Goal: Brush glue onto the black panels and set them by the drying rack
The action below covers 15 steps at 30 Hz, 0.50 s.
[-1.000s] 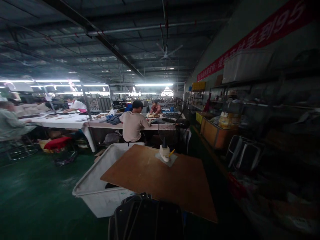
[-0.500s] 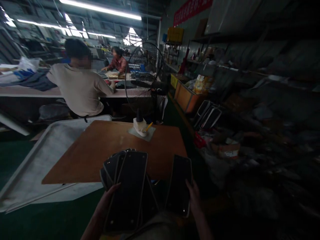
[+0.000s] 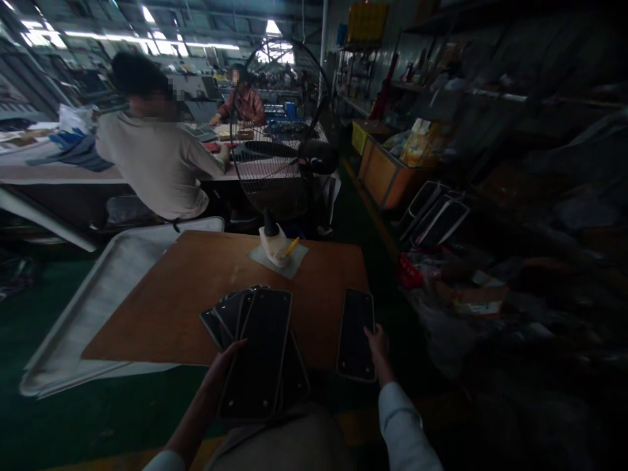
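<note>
My left hand point(image 3: 222, 366) grips a fanned stack of several flat black panels with pale rims point(image 3: 258, 347), held over the near edge of a brown wooden board point(image 3: 196, 294). My right hand point(image 3: 379, 347) holds a single black panel point(image 3: 356, 333) by its right side, just past the board's near right corner. Both sleeves show at the bottom of the view. A small white holder with a yellow stick point(image 3: 277, 247) sits on a grey pad at the board's far edge.
The board lies over a large white bin point(image 3: 98, 294). A standing wire fan point(image 3: 282, 131) rises behind it. A person in a beige shirt point(image 3: 157, 163) sits at a long table; another works beyond. Cluttered shelves and more black panels point(image 3: 434, 212) line the right.
The view dropped from the hall ceiling to the board. Both hands came into view with the panels, and the right hand's single panel has moved forward over the board's corner.
</note>
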Each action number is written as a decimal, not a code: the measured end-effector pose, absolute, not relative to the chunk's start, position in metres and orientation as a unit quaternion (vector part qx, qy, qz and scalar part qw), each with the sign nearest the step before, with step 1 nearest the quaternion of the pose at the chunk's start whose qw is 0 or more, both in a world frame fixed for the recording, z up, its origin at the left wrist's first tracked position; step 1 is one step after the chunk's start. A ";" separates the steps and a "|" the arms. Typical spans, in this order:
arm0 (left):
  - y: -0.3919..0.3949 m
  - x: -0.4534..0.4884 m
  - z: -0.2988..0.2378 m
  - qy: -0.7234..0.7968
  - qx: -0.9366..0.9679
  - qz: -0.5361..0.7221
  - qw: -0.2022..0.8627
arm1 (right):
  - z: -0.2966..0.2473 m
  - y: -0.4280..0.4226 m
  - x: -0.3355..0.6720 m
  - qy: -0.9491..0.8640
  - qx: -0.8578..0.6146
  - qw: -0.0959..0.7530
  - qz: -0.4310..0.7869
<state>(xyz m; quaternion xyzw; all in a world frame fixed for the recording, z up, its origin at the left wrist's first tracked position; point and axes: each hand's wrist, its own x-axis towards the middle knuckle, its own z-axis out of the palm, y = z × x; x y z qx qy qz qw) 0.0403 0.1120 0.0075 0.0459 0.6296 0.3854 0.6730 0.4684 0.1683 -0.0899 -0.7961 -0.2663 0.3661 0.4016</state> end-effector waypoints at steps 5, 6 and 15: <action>0.127 0.055 -0.010 0.624 0.030 0.385 0.680 | -0.094 0.179 0.481 -0.309 -0.826 0.338 0.329; 0.129 0.057 -0.011 0.620 0.025 0.389 0.681 | -0.090 0.181 0.480 -0.320 -0.827 0.332 0.322; 0.135 0.068 -0.030 0.611 0.020 0.430 0.664 | -0.074 0.188 0.327 -0.464 -0.662 0.330 0.487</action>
